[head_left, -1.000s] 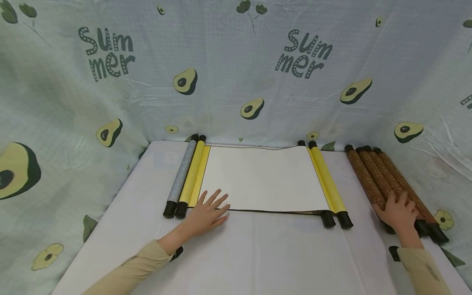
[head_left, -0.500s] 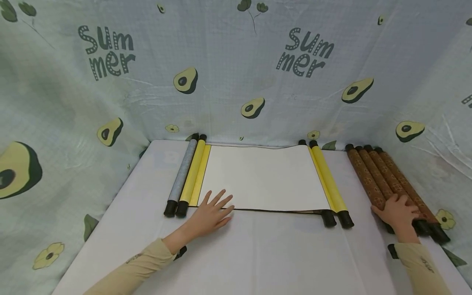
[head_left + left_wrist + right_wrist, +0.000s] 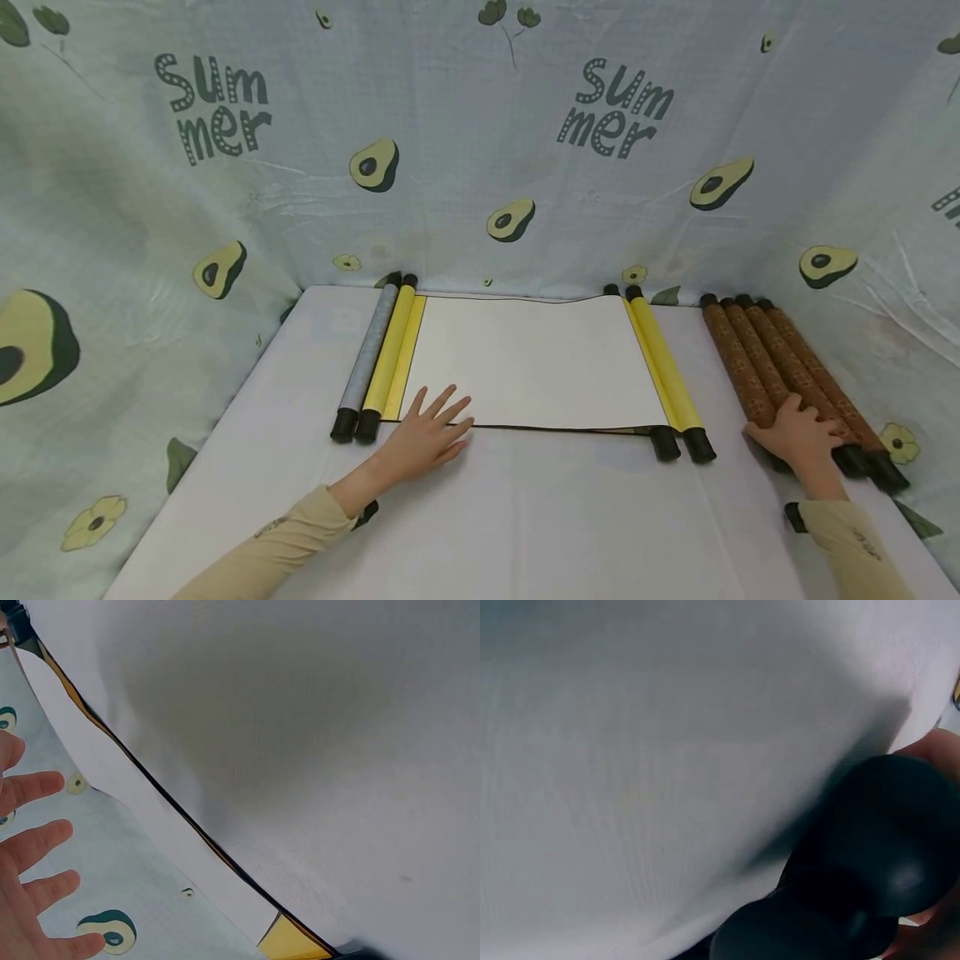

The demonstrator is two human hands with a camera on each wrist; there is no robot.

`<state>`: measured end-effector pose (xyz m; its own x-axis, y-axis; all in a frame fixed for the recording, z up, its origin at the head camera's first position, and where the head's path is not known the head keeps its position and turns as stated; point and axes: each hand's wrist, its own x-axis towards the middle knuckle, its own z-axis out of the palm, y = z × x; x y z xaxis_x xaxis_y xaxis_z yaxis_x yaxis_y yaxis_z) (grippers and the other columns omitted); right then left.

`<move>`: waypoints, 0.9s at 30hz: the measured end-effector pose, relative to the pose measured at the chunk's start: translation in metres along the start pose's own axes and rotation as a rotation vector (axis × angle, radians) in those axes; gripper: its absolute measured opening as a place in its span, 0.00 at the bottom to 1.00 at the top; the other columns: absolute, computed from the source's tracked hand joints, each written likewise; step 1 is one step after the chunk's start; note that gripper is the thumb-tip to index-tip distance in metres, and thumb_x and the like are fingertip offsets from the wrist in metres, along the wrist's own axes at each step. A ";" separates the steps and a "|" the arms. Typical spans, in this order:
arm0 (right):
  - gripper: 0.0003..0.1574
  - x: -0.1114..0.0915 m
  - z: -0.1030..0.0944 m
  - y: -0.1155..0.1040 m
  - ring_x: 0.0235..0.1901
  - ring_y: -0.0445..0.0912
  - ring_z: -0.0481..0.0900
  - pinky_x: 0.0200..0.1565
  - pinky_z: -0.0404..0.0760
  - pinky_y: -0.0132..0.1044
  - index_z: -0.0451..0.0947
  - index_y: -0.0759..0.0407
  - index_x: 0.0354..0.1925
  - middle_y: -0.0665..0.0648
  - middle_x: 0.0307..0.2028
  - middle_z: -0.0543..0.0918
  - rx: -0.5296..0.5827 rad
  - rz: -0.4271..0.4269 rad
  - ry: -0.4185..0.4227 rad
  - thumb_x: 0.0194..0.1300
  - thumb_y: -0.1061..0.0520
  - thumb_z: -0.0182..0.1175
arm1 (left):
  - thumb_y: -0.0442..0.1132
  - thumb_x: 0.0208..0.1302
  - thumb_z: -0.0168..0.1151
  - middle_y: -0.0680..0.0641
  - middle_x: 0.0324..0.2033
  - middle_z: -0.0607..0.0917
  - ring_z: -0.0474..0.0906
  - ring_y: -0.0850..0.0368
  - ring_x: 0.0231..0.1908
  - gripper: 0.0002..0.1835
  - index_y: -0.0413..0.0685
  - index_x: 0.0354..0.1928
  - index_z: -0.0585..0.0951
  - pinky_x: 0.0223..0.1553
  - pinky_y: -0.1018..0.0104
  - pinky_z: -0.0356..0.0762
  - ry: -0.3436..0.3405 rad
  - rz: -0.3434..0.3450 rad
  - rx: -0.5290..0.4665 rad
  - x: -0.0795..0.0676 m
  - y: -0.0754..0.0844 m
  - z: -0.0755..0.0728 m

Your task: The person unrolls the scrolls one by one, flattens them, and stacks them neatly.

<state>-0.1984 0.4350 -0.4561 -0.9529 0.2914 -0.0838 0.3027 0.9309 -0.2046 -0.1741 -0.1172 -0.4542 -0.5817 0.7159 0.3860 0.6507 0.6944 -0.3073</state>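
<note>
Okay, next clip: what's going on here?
A person's right hand grips brown rolls toward their near ends. The left hand is spread over the near edge of a white sheet, which lies open between yellow rolls. A grey roll lies left of them.

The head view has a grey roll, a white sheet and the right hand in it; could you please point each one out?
Grey roll (image 3: 370, 346): head view, on the middle of its length.
White sheet (image 3: 536, 358): head view, on its bare middle.
Right hand (image 3: 801, 437): head view, on its back.
</note>
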 end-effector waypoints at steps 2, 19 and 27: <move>0.61 0.000 0.000 -0.003 0.47 0.89 0.43 0.42 0.52 0.77 0.37 0.85 0.58 0.93 0.48 0.48 0.012 0.010 0.021 0.51 0.44 0.58 | 0.53 0.58 0.55 0.50 0.55 0.75 0.66 0.47 0.59 0.17 0.59 0.48 0.78 0.52 0.43 0.66 0.002 -0.008 -0.001 0.000 -0.001 0.000; 0.57 -0.014 -0.006 -0.039 0.42 0.85 0.53 0.32 0.60 0.71 0.48 0.80 0.58 0.90 0.47 0.56 0.012 -0.075 0.259 0.45 0.46 0.63 | 0.51 0.58 0.57 0.50 0.56 0.75 0.66 0.48 0.60 0.18 0.58 0.49 0.78 0.53 0.42 0.66 0.039 -0.054 -0.012 0.001 -0.011 -0.002; 0.50 -0.028 -0.015 -0.089 0.39 0.79 0.60 0.25 0.65 0.64 0.55 0.73 0.57 0.85 0.43 0.63 0.017 -0.197 0.405 0.44 0.47 0.63 | 0.51 0.58 0.56 0.50 0.56 0.74 0.65 0.48 0.60 0.18 0.58 0.50 0.77 0.53 0.41 0.65 0.022 -0.062 -0.019 0.002 -0.012 -0.002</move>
<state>-0.1991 0.3476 -0.4209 -0.9217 0.1746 0.3463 0.1114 0.9745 -0.1948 -0.1816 -0.1243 -0.4478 -0.6103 0.6699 0.4228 0.6234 0.7355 -0.2654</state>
